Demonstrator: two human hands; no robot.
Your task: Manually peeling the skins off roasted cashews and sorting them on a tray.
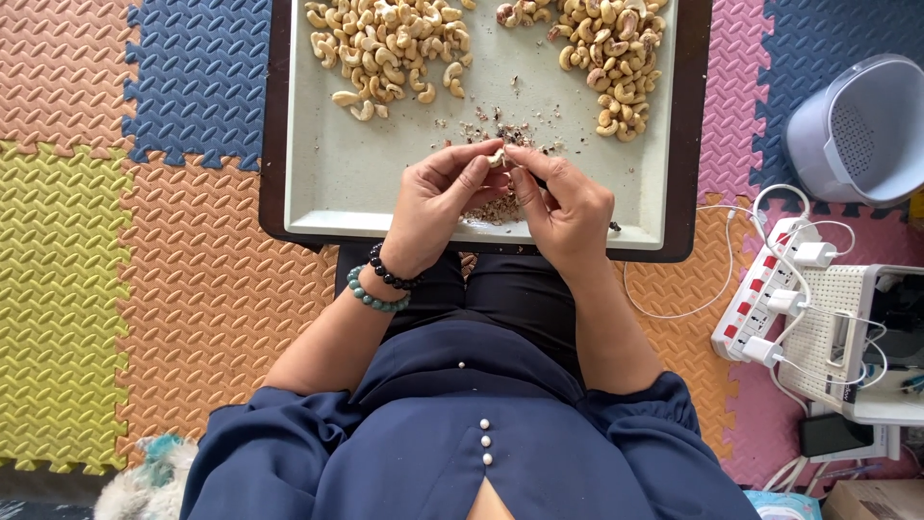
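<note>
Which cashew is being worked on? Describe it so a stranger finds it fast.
Start at the pale tray on the person's lap. Two cashew heaps lie at its far side; nearer, both hands meet above a patch of brown skin flakes. The single cashew pinched between their fingertips is the one, apart from either heap.

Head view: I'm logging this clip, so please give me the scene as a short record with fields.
left hand: pinches a cashew, beaded bracelets on wrist
right hand: fingertips on the same cashew
tray: pale, dark-rimmed, in front of the person
left pile: pale cashews
right pile: cashews, some with brownish skin
scraps: skin bits beneath the hands
floor: coloured foam mats
right side: power strip
</note>
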